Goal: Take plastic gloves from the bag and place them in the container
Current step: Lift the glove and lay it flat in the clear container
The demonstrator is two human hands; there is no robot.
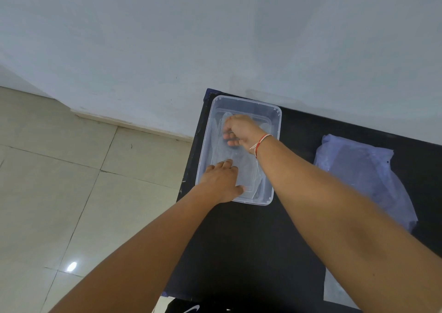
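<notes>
A clear plastic container [275, 115] sits at the far left corner of a black table [251, 241]. Thin transparent gloves [244, 167] lie inside it and are hard to tell apart. My left hand [221, 183] rests flat on the gloves at the container's near end, fingers spread. My right hand [240, 131], with a red and white thread on the wrist, is inside the far end with its fingers curled and pinched on a glove. The bluish plastic bag [358, 169] lies flat on the table to the right of the container.
A white wall runs behind the table. Beige floor tiles [71, 181] lie to the left, past the table's edge. Another clear plastic sheet [334, 288] lies at the table's near right, partly under my right forearm.
</notes>
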